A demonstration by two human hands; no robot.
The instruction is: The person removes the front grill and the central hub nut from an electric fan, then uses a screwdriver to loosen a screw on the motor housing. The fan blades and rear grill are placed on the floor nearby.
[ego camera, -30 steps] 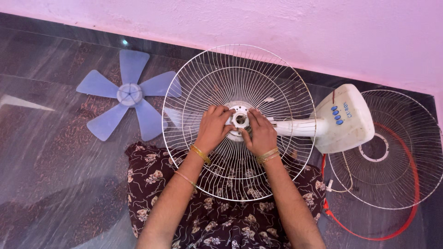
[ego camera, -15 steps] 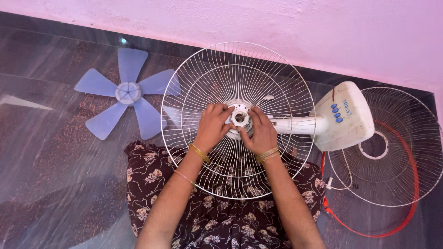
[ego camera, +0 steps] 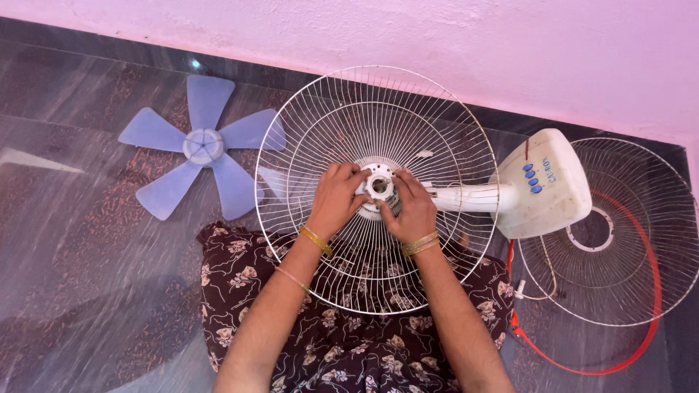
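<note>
Blade [ego camera: 200, 148]: we see a pale blue five-bladed fan blade flat on the dark floor [ego camera: 87, 276], well apart from our hands.
Left hand [ego camera: 336, 198]: our fingers curl onto the white hub ring [ego camera: 379, 186] from its left side.
Wire guard [ego camera: 328, 131]: upright over our lap – the ring sits at its centre.
Right hand [ego camera: 413, 207]: fingers pinch the ring's right edge.
Fan base [ego camera: 542, 185]: white, with blue buttons.
Second guard [ego camera: 619, 240]: flat on the floor – red-rimmed.

A small line of blue print [ego camera: 547, 171] runs beside four blue buttons [ego camera: 532, 179] on the white fan base [ego camera: 553, 196], right of the wire guard; no packages, signs or screens appear.
</note>
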